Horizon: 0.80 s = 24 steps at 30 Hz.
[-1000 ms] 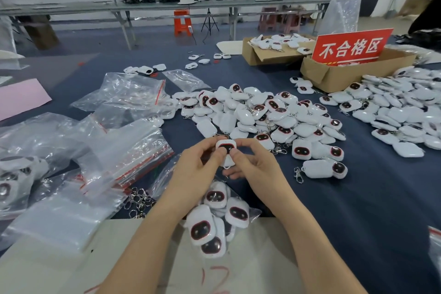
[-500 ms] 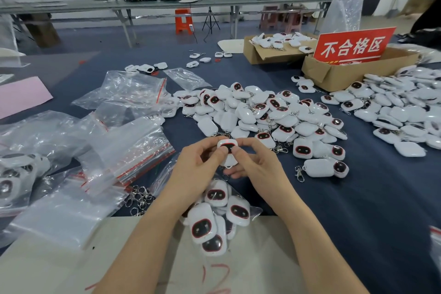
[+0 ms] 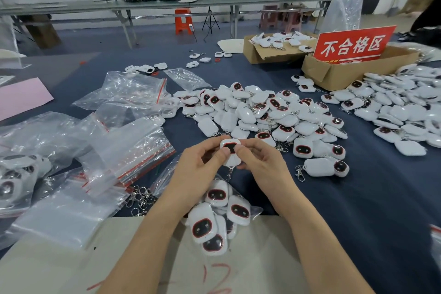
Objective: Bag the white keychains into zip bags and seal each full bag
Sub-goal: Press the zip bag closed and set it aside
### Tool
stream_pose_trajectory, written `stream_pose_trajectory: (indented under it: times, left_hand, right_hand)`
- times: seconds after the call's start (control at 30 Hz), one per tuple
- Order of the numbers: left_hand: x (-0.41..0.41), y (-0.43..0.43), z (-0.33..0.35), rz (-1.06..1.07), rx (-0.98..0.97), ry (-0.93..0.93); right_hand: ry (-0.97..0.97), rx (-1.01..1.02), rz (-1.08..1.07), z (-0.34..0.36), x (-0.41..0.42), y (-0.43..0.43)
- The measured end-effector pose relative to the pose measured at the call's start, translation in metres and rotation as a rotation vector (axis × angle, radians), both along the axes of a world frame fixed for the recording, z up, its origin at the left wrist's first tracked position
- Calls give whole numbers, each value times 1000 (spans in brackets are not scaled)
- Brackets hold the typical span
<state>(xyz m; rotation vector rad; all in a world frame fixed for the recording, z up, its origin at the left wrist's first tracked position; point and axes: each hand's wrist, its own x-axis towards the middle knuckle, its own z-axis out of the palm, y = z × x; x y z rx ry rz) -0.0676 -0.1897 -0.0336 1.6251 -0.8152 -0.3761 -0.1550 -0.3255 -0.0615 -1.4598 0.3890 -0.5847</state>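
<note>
Head | keychain pile (image 3: 262, 112) beyond held keychain (image 3: 229, 144) | zip bags (image 3: 133, 148) stacked left

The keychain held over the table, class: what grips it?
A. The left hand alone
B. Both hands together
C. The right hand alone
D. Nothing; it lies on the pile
B: the left hand and the right hand both pinch the keychain between their fingertips, its dark face turned up.
</note>
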Motion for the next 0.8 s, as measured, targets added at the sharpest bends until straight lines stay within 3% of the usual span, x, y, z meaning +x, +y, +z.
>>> stream_pose_trajectory:
  times: [0.8]
  left_hand:
    - [1, 0, -2, -39, 16, 1]
  right_hand:
    - [-7, 62, 5, 2, 0, 3]
